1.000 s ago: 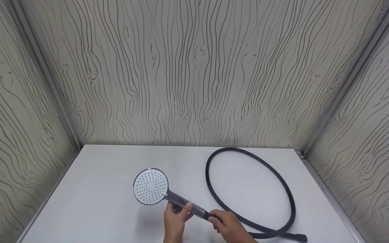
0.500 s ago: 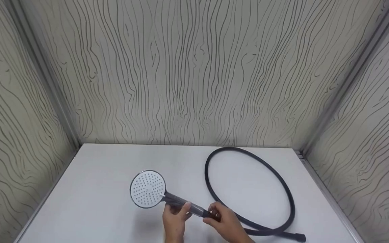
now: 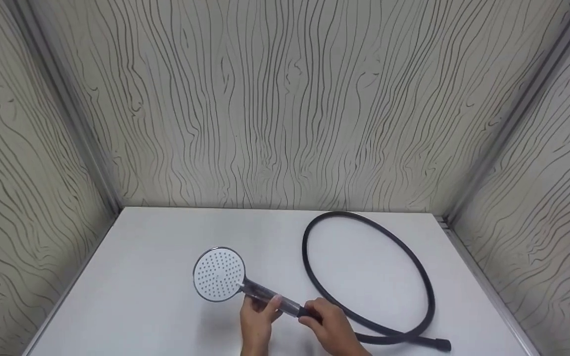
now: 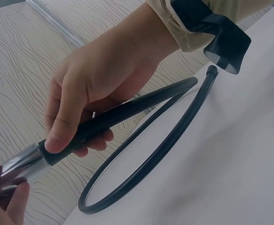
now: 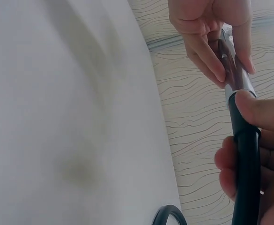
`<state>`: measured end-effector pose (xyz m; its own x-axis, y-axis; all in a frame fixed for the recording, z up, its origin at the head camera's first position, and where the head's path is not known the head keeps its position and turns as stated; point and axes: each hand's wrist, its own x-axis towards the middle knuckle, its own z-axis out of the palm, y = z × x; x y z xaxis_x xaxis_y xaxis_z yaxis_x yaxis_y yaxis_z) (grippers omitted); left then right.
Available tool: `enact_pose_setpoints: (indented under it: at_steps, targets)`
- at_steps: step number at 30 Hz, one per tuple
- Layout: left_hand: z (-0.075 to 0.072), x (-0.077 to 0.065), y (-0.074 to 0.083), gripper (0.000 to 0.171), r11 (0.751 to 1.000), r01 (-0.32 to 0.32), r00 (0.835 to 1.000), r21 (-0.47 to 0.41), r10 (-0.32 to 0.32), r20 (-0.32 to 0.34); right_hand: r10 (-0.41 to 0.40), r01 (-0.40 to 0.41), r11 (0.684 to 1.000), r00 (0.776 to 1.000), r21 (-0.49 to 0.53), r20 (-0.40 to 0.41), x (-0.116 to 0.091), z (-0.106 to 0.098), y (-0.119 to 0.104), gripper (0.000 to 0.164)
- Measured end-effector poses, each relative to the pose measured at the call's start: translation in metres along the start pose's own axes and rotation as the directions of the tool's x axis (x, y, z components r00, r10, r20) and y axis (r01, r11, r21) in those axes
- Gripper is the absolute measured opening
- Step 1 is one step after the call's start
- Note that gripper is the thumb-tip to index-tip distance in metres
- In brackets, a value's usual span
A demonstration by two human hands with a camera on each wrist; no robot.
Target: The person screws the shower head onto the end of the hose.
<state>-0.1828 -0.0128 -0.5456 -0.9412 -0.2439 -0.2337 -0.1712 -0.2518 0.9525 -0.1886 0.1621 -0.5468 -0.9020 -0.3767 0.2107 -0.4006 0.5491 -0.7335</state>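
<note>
A shower head [image 3: 219, 274] with a round white nozzle face and chrome handle is held above the table, its face toward the head camera. My left hand [image 3: 257, 321] grips the handle, thumb across the top. At the handle's lower end, my right hand [image 3: 332, 326] pinches the black end of the shower hose [image 3: 426, 282]. The right wrist view shows the hose's black connector [image 5: 242, 124] meeting the chrome end, with the right thumb over the joint. From there the hose loops over the table on the right, its other end lying near the front.
The white table [image 3: 146, 257] is bounded by wood-grain patterned panels [image 3: 265, 109] behind and at both sides. Metal corner posts [image 3: 67, 113] stand between the panels. A dark band [image 4: 216, 33] is strapped round the right wrist.
The right fingers opened a little and shifted round the hose connector, then closed on it again. The shower head moved slightly left and back; the left hand kept its grip.
</note>
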Motion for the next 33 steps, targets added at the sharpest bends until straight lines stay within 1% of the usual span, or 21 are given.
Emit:
enact_pose_setpoints:
  at_steps: [4, 8, 11, 14, 17, 20, 22, 24, 27, 33]
  targets:
    - [-0.001, 0.002, 0.001, 0.051, 1.0, -0.012, 0.999, 0.02, 0.011, 0.047, -0.011, 0.006, 0.997, 0.998, 0.083, 0.068, 0.001, -0.004, 0.004, 0.027]
    - [-0.001, 0.003, 0.002, 0.054, 0.999, -0.027, 0.996, 0.032, 0.025, 0.085, 0.01, -0.037, 0.98, 0.991, 0.197, 0.136, 0.001, -0.009, 0.008, 0.027]
    - [-0.001, 0.002, 0.003, 0.051, 0.998, -0.05, 0.993, 0.05, 0.044, 0.107, 0.023, -0.069, 0.961, 0.985, 0.267, 0.172, 0.0, -0.012, 0.01, 0.025]
    - [-0.001, 0.0, 0.006, 0.046, 0.994, -0.077, 0.989, 0.076, 0.067, 0.13, 0.041, -0.098, 0.943, 0.982, 0.319, 0.182, -0.001, -0.013, 0.009, 0.024]
    - [-0.002, -0.002, 0.008, 0.045, 0.991, -0.099, 0.987, 0.086, 0.087, 0.138, 0.087, -0.141, 0.924, 0.983, 0.356, 0.163, -0.001, -0.013, 0.008, 0.024]
    - [-0.002, -0.002, 0.008, 0.044, 0.989, -0.119, 0.987, 0.09, 0.107, 0.122, 0.131, -0.168, 0.913, 0.984, 0.371, 0.123, 0.001, -0.011, 0.007, 0.023]
    - [-0.001, -0.001, 0.007, 0.042, 0.989, -0.122, 0.989, 0.086, 0.113, 0.1, 0.147, -0.174, 0.916, 0.984, 0.362, 0.102, 0.002, -0.01, 0.007, 0.022]
    - [-0.001, -0.001, 0.006, 0.04, 0.989, -0.119, 0.991, 0.083, 0.112, 0.079, 0.146, -0.169, 0.924, 0.985, 0.344, 0.092, 0.004, -0.01, 0.006, 0.021]
    - [-0.002, -0.002, 0.004, 0.042, 0.992, -0.105, 0.994, 0.073, 0.101, 0.052, 0.138, -0.165, 0.934, 0.985, 0.317, 0.105, 0.005, -0.01, 0.005, 0.02]
    - [-0.004, -0.004, 0.005, 0.054, 0.995, -0.09, 0.996, 0.047, 0.089, 0.025, 0.14, -0.183, 0.947, 0.975, 0.264, 0.173, 0.004, -0.007, 0.005, 0.024]
